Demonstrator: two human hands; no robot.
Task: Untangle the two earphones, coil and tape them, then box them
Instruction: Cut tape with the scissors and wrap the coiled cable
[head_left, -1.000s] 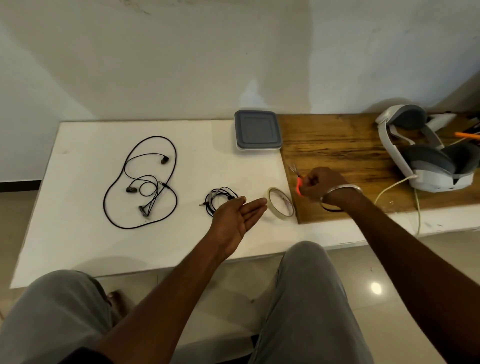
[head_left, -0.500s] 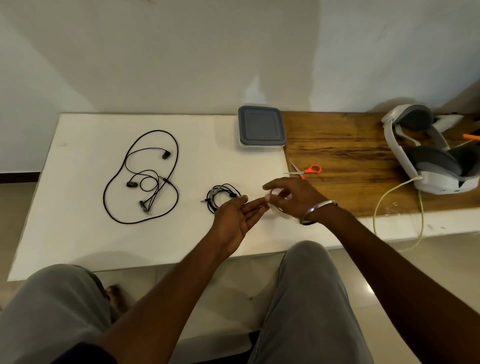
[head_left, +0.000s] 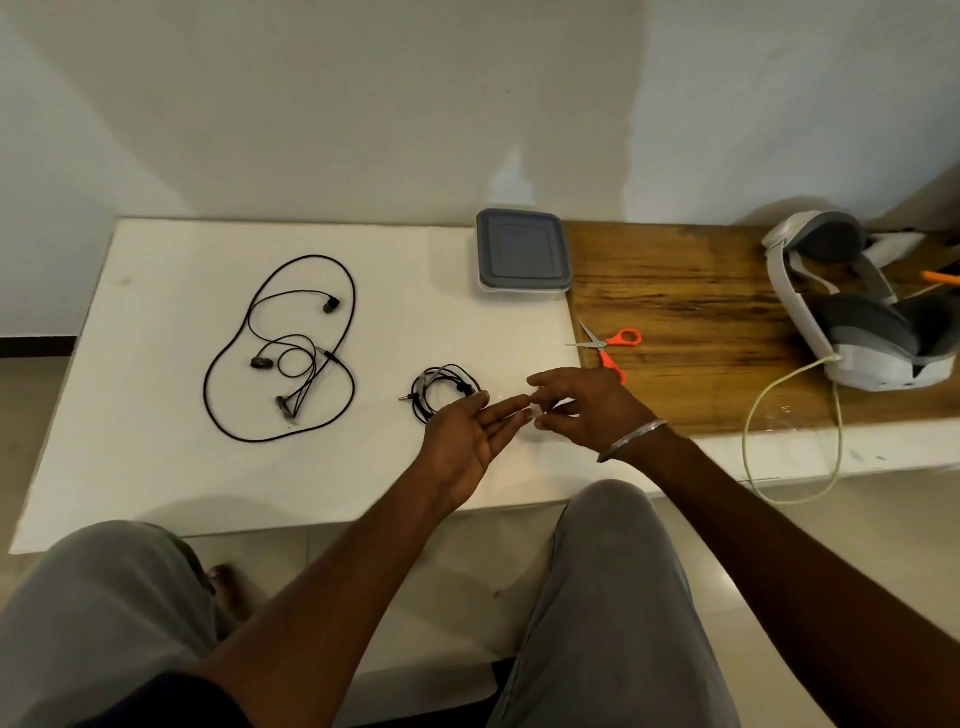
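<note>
One black earphone (head_left: 291, 348) lies spread in loose loops on the left of the white table (head_left: 156, 467). The second earphone (head_left: 441, 389) sits as a small coil near the middle. Just right of that coil, my left hand (head_left: 467, 431) is held palm up with straight fingers. My right hand (head_left: 587, 410) meets its fingertips and pinches a small clear piece of tape (head_left: 536, 413) there. The tape roll is hidden under my right hand. A box with a grey lid (head_left: 522, 254), closed, stands at the back.
Orange-handled scissors (head_left: 605, 345) lie at the left edge of the wooden board (head_left: 701, 322). A white and grey headset (head_left: 857, 312) rests at the far right, its pale cable (head_left: 753, 415) hanging over the front edge. My knees are below the table.
My right hand put the scissors down on the board and came left over the tape roll to my left fingertips. The left hand stayed palm up.
</note>
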